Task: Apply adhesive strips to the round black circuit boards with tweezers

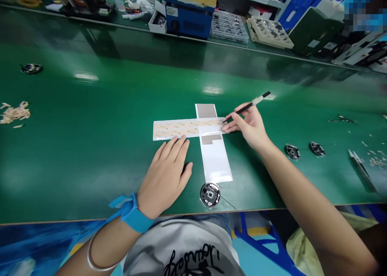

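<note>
On the green tabletop, a horizontal strip with rows of small orange marks (175, 128) lies across an upright white sheet (216, 161) that bears grey patches. My right hand (249, 124) grips a black, pen-like tool (245, 107), its dark tip touching the strip's right end. Flat and with fingers spread, my left hand (169, 169) rests below the strip, fingertips at its lower edge. A round black part (210, 195) with a thin wire sits just under the sheet's bottom end.
Two round black parts (292, 151) and tweezers (361, 169) lie to the right. At far left are a pile of beige scraps (16, 112) and another round part (31, 68). A blue box (189, 21) and trays (229, 27) stand along the back.
</note>
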The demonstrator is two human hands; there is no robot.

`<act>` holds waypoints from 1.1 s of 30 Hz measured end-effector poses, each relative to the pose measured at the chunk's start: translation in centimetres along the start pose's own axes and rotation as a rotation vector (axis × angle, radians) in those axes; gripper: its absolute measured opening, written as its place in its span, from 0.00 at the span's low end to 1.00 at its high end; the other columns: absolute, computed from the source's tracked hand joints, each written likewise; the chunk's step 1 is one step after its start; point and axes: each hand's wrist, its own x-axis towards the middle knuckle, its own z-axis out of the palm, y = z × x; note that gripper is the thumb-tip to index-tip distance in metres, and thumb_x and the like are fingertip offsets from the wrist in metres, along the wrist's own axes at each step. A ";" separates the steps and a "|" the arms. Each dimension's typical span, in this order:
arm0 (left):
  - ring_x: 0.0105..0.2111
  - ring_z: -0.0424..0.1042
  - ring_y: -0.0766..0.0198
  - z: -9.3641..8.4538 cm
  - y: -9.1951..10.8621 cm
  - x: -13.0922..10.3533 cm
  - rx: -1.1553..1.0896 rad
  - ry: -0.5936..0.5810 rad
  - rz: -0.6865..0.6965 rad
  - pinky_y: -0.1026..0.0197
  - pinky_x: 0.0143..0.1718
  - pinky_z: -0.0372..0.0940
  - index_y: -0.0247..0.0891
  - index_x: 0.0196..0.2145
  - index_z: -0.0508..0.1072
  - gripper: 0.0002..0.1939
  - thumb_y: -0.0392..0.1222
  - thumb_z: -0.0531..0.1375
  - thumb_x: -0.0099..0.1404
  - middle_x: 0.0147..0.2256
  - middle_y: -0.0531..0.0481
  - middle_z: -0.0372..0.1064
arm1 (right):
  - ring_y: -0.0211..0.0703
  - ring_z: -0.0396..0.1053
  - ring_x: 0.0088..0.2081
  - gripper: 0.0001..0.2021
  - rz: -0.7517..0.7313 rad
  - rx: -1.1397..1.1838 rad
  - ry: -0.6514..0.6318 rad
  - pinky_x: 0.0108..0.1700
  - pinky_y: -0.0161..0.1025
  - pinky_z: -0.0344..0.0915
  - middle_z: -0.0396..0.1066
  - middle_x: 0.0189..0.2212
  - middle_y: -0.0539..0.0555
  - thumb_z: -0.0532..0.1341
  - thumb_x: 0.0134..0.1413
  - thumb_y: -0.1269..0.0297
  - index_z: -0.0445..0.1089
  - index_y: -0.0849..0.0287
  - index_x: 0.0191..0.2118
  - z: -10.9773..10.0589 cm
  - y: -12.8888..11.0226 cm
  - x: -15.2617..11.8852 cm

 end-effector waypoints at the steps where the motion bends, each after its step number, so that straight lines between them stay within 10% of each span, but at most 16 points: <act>1: 0.65 0.54 0.48 0.0 0.0 0.0 0.004 0.005 0.003 0.42 0.63 0.57 0.28 0.63 0.59 0.26 0.43 0.48 0.72 0.65 0.40 0.55 | 0.40 0.77 0.22 0.22 0.025 -0.001 -0.002 0.24 0.38 0.77 0.73 0.30 0.45 0.70 0.45 0.51 0.58 0.52 0.37 -0.5 0.0 -0.2; 20: 0.64 0.55 0.47 -0.1 0.0 0.5 0.004 0.000 -0.023 0.41 0.62 0.57 0.28 0.61 0.60 0.25 0.43 0.48 0.71 0.64 0.38 0.56 | 0.33 0.72 0.22 0.20 0.127 0.209 0.043 0.23 0.29 0.71 0.76 0.25 0.47 0.74 0.38 0.58 0.64 0.55 0.33 -2.0 -1.4 -0.5; 26: 0.64 0.55 0.49 -1.2 2.1 -2.1 -0.299 -0.015 0.035 0.45 0.62 0.60 0.37 0.64 0.55 0.31 0.43 0.56 0.66 0.64 0.40 0.55 | 0.38 0.76 0.27 0.11 0.018 0.071 0.313 0.29 0.34 0.75 0.77 0.26 0.49 0.71 0.48 0.63 0.68 0.55 0.36 0.8 -4.6 -9.0; 33: 0.60 0.62 0.53 0.5 4.7 -4.7 -0.417 0.049 -0.003 0.48 0.57 0.66 0.43 0.61 0.59 0.26 0.40 0.59 0.67 0.56 0.46 0.68 | 0.46 0.80 0.35 0.06 0.077 -0.107 0.461 0.40 0.39 0.78 0.77 0.31 0.52 0.69 0.51 0.68 0.71 0.55 0.34 6.0 -2.9 -19.3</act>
